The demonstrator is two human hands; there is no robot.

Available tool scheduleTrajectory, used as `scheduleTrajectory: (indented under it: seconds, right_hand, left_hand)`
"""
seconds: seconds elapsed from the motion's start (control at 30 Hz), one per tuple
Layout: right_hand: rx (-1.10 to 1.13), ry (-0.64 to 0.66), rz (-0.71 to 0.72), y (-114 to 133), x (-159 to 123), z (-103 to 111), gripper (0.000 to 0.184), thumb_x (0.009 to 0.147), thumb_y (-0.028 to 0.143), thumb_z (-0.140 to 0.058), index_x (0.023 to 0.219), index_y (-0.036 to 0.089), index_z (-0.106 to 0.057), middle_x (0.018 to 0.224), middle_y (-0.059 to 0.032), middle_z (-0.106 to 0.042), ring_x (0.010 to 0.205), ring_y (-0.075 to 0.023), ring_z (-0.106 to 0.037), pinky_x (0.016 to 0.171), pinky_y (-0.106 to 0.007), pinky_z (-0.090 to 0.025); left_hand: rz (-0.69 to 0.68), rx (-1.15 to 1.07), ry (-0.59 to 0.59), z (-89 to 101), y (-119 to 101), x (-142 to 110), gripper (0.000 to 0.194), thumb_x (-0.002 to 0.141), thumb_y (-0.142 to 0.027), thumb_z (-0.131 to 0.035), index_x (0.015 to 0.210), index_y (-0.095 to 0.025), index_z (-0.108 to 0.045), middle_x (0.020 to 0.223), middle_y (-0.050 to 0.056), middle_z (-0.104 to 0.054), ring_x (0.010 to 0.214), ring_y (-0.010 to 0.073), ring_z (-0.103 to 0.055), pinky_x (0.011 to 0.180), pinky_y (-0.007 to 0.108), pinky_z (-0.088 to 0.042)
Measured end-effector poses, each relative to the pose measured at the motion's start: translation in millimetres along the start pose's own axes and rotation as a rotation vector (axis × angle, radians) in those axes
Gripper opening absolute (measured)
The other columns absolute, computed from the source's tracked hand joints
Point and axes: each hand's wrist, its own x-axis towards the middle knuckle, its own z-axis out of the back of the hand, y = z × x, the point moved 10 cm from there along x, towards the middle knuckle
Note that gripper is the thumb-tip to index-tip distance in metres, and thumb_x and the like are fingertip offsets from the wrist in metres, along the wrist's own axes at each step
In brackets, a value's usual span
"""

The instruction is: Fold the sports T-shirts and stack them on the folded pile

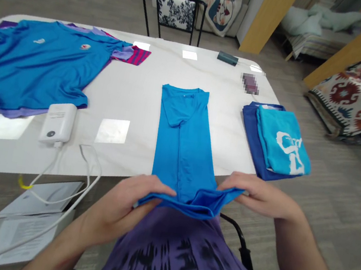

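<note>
A bright blue shirt lies folded into a long narrow strip down the middle of the white table, collar at the far end. My left hand pinches the left corner of its near hem at the table's front edge. My right hand grips the right corner of the same hem. The hem is lifted and bunched between both hands.
Flat blue shirts over purple ones lie at the far left. A folded stack, turquoise on dark blue, sits at the right. A white power bank with cable, a dark case, a small device, papers below the table's edge, chairs beyond.
</note>
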Motion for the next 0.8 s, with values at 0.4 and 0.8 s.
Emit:
scheduleTrajectory:
  seconds: [0.4,0.8]
  right_hand:
    - [-0.329,-0.554,-0.334,-210.0,282.2,229.4,0.049,0.109,0.055,-0.064,0.143,0.020,-0.069,0.128,-0.0137,-0.078,0.113,-0.0312,-0.074,0.101,-0.044,-0.061]
    - [-0.556,-0.466,-0.581,-283.5,316.4,210.8,0.041,0.102,0.046,-0.075,0.134,0.023,-0.066,0.127,-0.0178,-0.079,0.114,-0.0382,-0.074,0.099,-0.048,-0.061]
  left_hand:
    - [0.418,0.292,-0.471,160.9,267.8,278.1,0.036,0.107,-0.040,-0.066,0.134,-0.016,-0.070,0.134,0.016,-0.072,0.119,0.0296,-0.070,0.112,0.044,-0.055]
    - [0.728,0.293,-0.351,141.0,361.5,295.1,0.043,0.079,-0.054,-0.093,0.088,-0.024,-0.064,0.100,0.012,-0.071,0.113,0.0396,-0.067,0.105,0.056,-0.053]
